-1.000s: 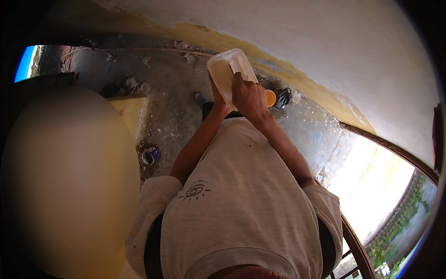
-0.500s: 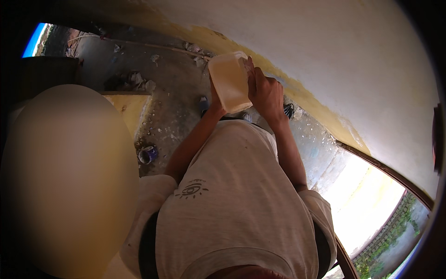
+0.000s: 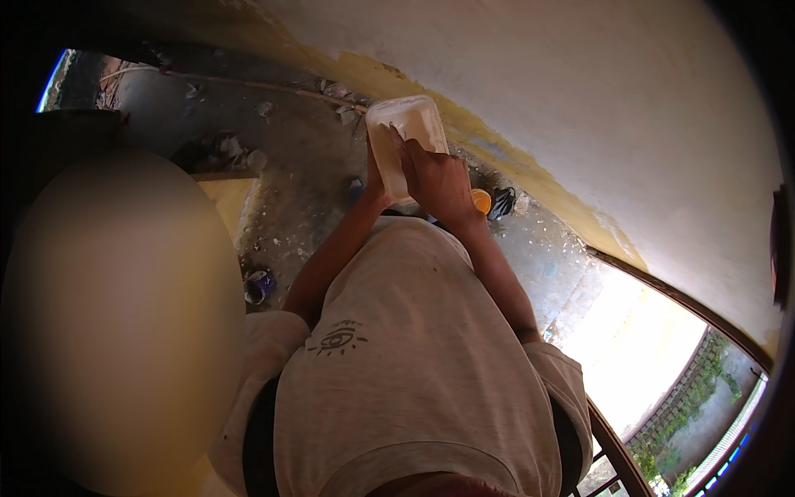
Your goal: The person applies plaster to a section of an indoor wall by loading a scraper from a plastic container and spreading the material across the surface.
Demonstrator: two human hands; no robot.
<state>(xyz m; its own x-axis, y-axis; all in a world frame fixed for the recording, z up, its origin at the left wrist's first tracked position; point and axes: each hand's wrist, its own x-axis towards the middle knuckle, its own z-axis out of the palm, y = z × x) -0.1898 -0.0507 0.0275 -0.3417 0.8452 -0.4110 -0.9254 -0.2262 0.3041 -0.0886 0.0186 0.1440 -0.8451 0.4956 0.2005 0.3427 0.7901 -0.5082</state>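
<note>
A pale, translucent plastic tub [image 3: 406, 106] with rounded corners is held up in front of my waist, its open side tilted toward me. My left hand [image 3: 375, 172] is closed on its left side, with most of the fingers hidden behind it. Over the tub's right part lies my right hand [image 3: 439, 178], its fingers bent and the forefinger reaching inside near the left wall. A small whitish patch shows at that fingertip; whether it is a held piece cannot be made out.
Beyond my right wrist an orange round container [image 3: 481, 200] shows beside a dark shoe [image 3: 502, 203]. A stained wall [image 3: 563, 108] rises on the right. Litter and a long pole [image 3: 257, 84] lie on the floor; a purple can [image 3: 259, 287] lies at left.
My right hand has moved left from the tub's right edge to across its open side, the forefinger now inside. The orange container has come into sight by my wrist.
</note>
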